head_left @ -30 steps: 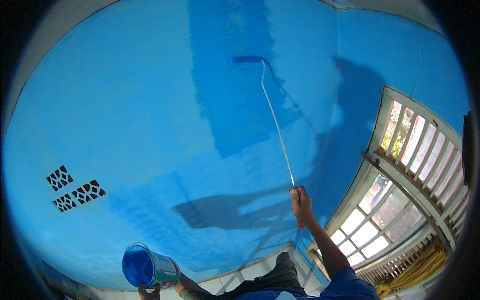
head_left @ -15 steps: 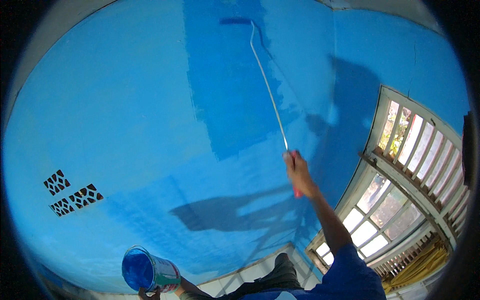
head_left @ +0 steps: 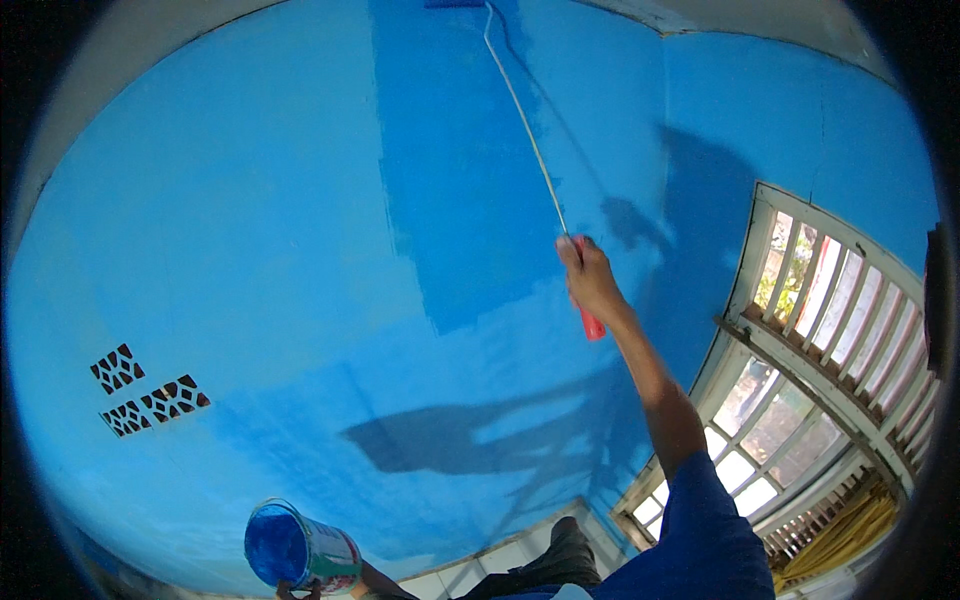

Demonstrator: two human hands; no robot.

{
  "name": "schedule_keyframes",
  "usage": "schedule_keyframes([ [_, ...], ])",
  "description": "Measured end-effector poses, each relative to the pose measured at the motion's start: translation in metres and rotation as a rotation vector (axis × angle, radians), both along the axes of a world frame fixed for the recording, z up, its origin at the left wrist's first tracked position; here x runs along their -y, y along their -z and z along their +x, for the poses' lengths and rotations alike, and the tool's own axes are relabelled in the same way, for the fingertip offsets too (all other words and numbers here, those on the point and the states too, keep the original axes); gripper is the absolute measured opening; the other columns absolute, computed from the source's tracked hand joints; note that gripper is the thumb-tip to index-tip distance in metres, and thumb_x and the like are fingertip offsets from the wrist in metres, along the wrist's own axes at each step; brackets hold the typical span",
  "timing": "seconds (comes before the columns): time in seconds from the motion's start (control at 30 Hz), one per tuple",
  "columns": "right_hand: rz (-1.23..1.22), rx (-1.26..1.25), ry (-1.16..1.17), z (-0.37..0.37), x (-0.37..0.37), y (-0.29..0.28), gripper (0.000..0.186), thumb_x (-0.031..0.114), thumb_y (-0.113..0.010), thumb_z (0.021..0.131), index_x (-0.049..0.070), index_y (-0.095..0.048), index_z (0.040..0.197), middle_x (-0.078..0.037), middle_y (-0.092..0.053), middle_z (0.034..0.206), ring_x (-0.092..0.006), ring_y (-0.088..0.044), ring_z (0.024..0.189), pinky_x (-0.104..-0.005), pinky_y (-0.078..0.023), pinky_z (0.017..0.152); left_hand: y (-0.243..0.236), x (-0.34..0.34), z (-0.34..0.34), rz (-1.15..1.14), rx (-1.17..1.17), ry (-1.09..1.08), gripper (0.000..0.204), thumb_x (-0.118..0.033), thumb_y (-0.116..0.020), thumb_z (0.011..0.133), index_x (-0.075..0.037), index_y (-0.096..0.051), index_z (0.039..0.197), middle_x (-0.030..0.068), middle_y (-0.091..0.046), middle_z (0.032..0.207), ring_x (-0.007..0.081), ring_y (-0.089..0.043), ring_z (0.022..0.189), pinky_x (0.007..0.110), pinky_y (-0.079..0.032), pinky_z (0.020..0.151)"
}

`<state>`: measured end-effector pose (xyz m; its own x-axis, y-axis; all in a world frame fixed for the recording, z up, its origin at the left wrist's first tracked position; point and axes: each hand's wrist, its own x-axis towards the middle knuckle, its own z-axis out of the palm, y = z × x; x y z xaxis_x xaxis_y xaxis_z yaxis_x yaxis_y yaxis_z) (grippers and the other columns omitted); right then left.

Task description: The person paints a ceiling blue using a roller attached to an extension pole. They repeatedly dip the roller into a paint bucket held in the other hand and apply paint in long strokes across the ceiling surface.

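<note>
My right hand (head_left: 592,277) is wrapped round the red handle of a paint roller (head_left: 527,130), arm stretched up and forward. The roller's long thin metal rod runs up to its blue sleeve, which lies against the wall (head_left: 280,220) at the top edge of the view. Below and around it spreads a darker, wet-looking blue patch (head_left: 470,230) on the lighter blue wall. Low on the left, my left hand (head_left: 300,588) holds a paint bucket (head_left: 335,553) by its lower side, tilted with its mouth toward the wall. Blue paint coats its inside; most of that hand is hidden.
On the right is a white window (head_left: 745,250) with slats and panes, a yellow cloth (head_left: 845,540) hanging beneath it. Patterned vent holes (head_left: 155,403) pierce the wall at left. White tiles (head_left: 425,585) line the bottom. My shadow falls on the wall.
My right hand has moved up, pushing the roller higher along the dark patch to the view's top edge. The left hand and bucket have stayed nearly in place.
</note>
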<state>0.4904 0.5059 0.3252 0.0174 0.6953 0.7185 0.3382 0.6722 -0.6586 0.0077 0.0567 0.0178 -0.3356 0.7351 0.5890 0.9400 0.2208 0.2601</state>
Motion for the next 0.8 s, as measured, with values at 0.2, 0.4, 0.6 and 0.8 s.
schedule_keyframes([
  [0.2, -0.015, 0.01, 0.058, -0.012, -0.022, -0.013, 0.035, 0.039, -0.044, 0.088, 0.006, -0.045, 0.081, -0.002, -0.043, 0.051, -0.0105, -0.043, 0.039, -0.0268, -0.037, 0.034, 0.056, 0.023, -0.044, -0.106, -0.237, -0.064, 0.046, -0.022, -0.08, 0.06, 0.0, -0.058, 0.095, 0.0124, -0.06, 0.091, 0.0239, -0.053, 0.086, 0.038, -0.042, 0.078],
  [0.4, 0.01, 0.005, 0.068, -0.012, 0.009, 0.086, 0.035, 0.039, -0.044, 0.089, 0.005, -0.045, 0.08, -0.002, -0.044, 0.052, -0.0104, -0.044, 0.039, -0.0266, -0.038, 0.035, -0.038, 0.0, 0.042, 0.033, 0.523, -0.213, 0.05, -0.026, -0.079, 0.062, 0.0, -0.056, 0.098, 0.0146, -0.059, 0.094, 0.0256, -0.053, 0.086, 0.037, -0.041, 0.078],
  [0.6, -0.029, 0.024, 0.005, -0.012, 0.011, 0.019, 0.034, 0.037, -0.045, 0.088, 0.003, -0.046, 0.083, -0.011, -0.05, 0.061, -0.0236, -0.05, 0.052, -0.0342, -0.041, 0.046, -0.057, -0.001, 0.056, 0.172, 0.698, -0.044, 0.048, -0.026, -0.078, 0.062, 0.0, -0.056, 0.096, 0.015, -0.059, 0.091, 0.0257, -0.054, 0.084, 0.037, -0.042, 0.077],
  [0.8, -0.047, 0.025, 0.011, -0.02, 0.014, -0.013, 0.036, 0.039, -0.043, 0.089, 0.005, -0.044, 0.079, -0.003, -0.045, 0.054, -0.0109, -0.044, 0.044, -0.028, -0.039, 0.04, -0.033, -0.002, 0.037, 0.165, 0.543, 0.009, 0.042, -0.023, -0.078, 0.063, -0.001, -0.057, 0.09, 0.0146, -0.06, 0.086, 0.0251, -0.054, 0.079, 0.037, -0.043, 0.074],
])
